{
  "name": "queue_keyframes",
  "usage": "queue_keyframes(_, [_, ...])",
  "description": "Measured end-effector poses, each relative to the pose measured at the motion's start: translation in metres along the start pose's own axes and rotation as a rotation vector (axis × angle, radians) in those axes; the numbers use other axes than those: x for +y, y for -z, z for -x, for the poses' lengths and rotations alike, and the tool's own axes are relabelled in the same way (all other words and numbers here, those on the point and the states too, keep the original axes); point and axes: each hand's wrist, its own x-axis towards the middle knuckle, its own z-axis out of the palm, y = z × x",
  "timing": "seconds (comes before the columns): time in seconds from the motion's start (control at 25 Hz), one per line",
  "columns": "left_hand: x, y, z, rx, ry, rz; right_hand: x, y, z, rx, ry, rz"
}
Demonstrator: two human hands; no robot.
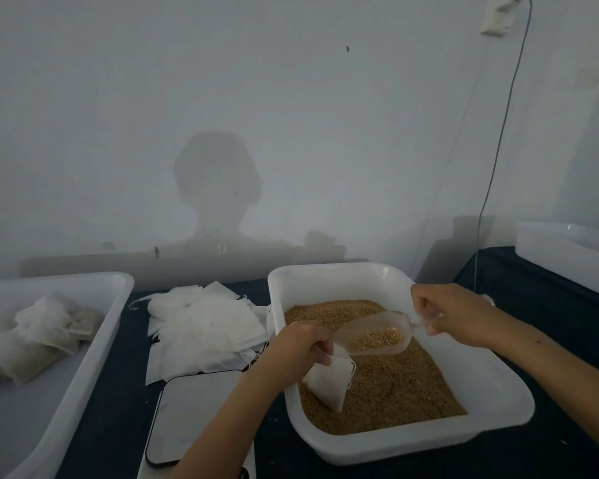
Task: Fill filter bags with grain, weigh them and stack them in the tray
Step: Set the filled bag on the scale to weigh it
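With the left hand [296, 344] pinching the small white filter bag [329, 380] open over the white grain tub [498, 406], the right hand [446, 311] (gripping the clear plastic scoop [374, 335]) should tip slowly, spout inside the mouth.

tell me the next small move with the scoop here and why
Probably tip the scoop further so its grain slides into the filter bag. The right hand grips the handle with the spout already at the bag's mouth, which the left hand pinches above the grain tub; grain sits unpoured in the scoop.
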Motion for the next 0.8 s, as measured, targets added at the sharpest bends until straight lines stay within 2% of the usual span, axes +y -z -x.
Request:
queue_keyframes(0.48, [0.001, -0.001, 0.003, 0.014, -0.020, 0.047, -0.018, -0.003, -0.011, 0.181, 0.113, 0.325])
queue_keyframes(0.68, [0.000, -0.001, 0.002, 0.010, -0.013, 0.037, -0.015, -0.005, -0.013, 0.188, 0.099, 0.339])
queue_keyframes(0.8, [-0.002, -0.003, 0.002, 0.018, -0.013, 0.045, -0.007, -0.010, -0.015, 0.131, 0.071, 0.265])
